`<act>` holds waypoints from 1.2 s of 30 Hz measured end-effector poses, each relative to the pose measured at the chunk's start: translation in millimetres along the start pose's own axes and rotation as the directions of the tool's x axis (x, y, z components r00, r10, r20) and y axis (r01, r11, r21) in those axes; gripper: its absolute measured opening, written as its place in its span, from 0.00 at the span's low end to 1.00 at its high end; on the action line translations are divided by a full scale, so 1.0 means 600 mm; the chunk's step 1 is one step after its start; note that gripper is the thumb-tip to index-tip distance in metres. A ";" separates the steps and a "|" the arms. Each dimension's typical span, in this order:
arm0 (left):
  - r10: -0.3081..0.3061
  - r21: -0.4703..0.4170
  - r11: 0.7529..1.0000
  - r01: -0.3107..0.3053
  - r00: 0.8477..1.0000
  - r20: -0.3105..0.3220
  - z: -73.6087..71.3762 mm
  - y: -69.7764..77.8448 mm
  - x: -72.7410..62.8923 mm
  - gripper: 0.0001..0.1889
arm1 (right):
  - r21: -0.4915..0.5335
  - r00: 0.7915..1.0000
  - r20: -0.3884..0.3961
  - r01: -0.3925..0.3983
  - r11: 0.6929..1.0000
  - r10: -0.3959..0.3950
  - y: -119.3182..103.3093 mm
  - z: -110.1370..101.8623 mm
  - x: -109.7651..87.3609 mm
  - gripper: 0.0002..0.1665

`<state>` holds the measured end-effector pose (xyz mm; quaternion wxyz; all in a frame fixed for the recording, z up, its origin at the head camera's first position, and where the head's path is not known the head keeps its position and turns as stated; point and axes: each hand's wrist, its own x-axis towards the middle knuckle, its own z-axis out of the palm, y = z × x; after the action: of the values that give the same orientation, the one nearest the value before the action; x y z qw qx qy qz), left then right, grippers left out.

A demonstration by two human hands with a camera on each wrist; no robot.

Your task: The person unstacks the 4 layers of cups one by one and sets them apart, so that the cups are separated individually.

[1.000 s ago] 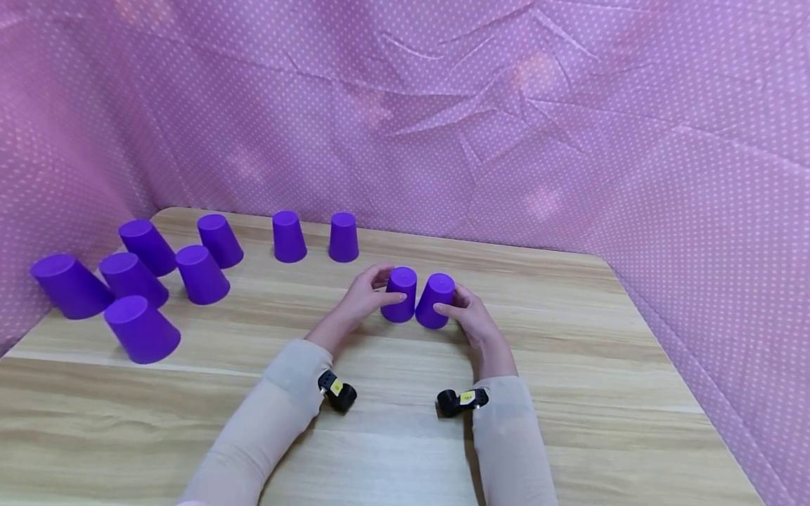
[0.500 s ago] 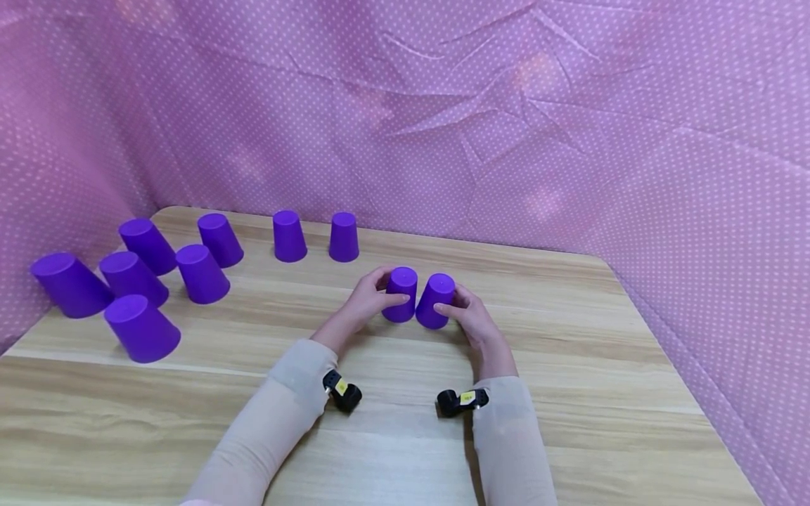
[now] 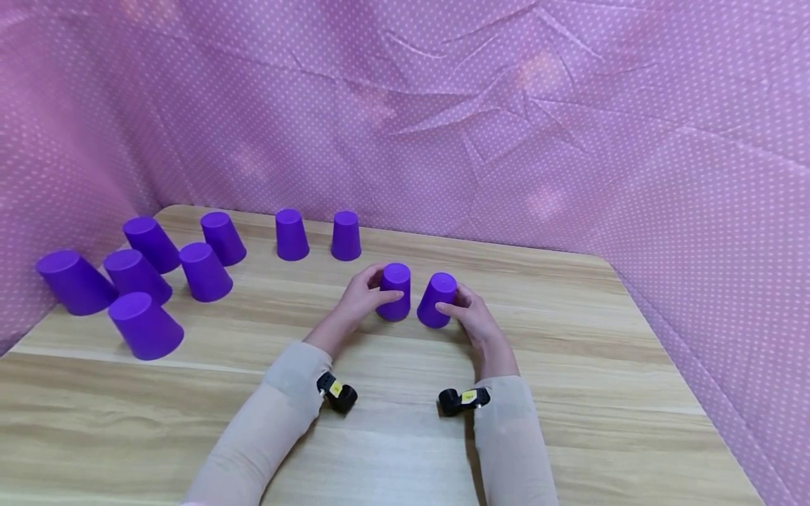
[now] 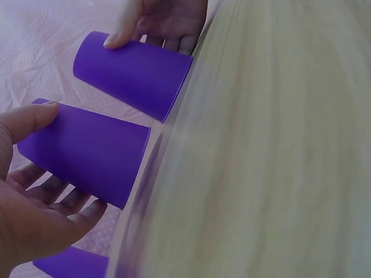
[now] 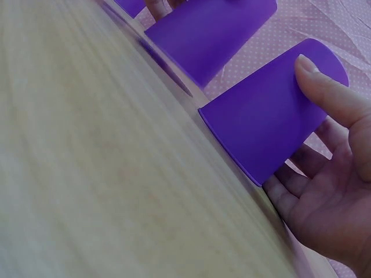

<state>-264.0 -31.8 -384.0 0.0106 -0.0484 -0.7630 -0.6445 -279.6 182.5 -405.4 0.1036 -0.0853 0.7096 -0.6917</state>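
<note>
Two purple cups stand upside down near the table's middle in the head view. My left hand (image 3: 356, 301) holds the left cup (image 3: 395, 280) from its outer side, thumb on the near face and fingers behind. A shadow and a thin gap under that cup's rim (image 5: 215, 37) show in the right wrist view, so it seems slightly raised. My right hand (image 3: 477, 320) holds the right cup (image 3: 435, 294) the same way, tilted a little in the head view; its rim appears down on the wood. A narrow space separates the two cups. Fingers behind the cups are partly hidden.
Several more purple cups stand upside down on the wooden table (image 3: 588, 365): a group at the left, including a near cup (image 3: 147, 327), and two at the back, a cup (image 3: 292, 235) and another cup (image 3: 346, 236). Pink dotted cloth (image 3: 443, 126) hangs behind and beside the table.
The left hand and its cup have shifted slightly left, widening the space between the two cups. The right hand and its cup stay nearly where they were.
</note>
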 end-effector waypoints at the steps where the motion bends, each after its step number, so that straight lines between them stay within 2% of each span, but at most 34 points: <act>1: -0.003 -0.003 1.000 0.003 1.000 -0.002 -0.003 0.002 -0.001 0.29 | 0.003 1.000 0.001 0.000 1.000 0.000 0.000 0.000 0.000 0.32; 10: -0.007 0.004 1.000 0.007 1.000 -0.023 -0.036 0.015 -0.020 0.30 | 0.019 1.000 0.007 -0.004 1.000 0.004 0.001 0.000 0.000 0.33; 15: 0.005 0.030 1.000 -0.004 0.999 -0.048 -0.067 0.018 -0.035 0.30 | 0.013 1.000 0.014 -0.006 1.000 0.005 0.001 0.001 0.000 0.33; 20: 0.050 0.042 0.998 -0.046 0.994 -0.094 -0.100 0.022 -0.052 0.30 | 0.000 1.000 0.008 -0.006 1.000 0.006 0.001 0.000 0.001 0.33; 23: 0.029 0.036 0.999 -0.025 0.992 -0.125 -0.120 0.018 -0.062 0.30 | -0.005 1.000 0.009 -0.004 1.000 0.004 0.001 -0.002 0.001 0.33; 25: 0.032 0.041 0.999 -0.027 0.989 -0.143 -0.135 -0.003 -0.059 0.32 | -0.006 1.000 0.012 -0.002 1.000 0.002 0.001 -0.002 0.002 0.33; 28: 0.008 0.028 1.000 -0.004 0.987 -0.158 -0.151 -0.004 -0.067 0.35 | -0.001 1.000 0.017 0.000 1.000 0.000 0.001 -0.003 0.001 0.33; 30: 0.030 0.051 0.998 -0.021 0.985 -0.172 -0.165 -0.027 -0.061 0.36 | 0.001 1.000 0.017 -0.002 1.000 0.002 0.001 -0.003 0.001 0.33; 32: 0.035 0.060 0.998 -0.024 0.981 -0.191 -0.174 -0.031 -0.064 0.35 | 0.002 1.000 0.020 0.000 1.000 0.000 0.001 -0.002 0.000 0.34; 34: 0.058 0.081 0.996 -0.042 0.976 -0.209 -0.188 -0.061 -0.055 0.34 | 0.002 1.000 0.017 -0.005 1.000 0.005 0.001 -0.002 0.000 0.34; 36: 0.061 0.072 0.996 -0.046 0.973 -0.223 -0.196 -0.069 -0.057 0.34 | 0.001 1.000 0.017 -0.006 1.000 0.006 0.001 -0.002 0.000 0.34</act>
<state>-239.2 -156.4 -407.4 0.1158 0.0046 -0.7762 -0.6197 -279.6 183.8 -406.2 0.1118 -0.0892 0.7084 -0.6912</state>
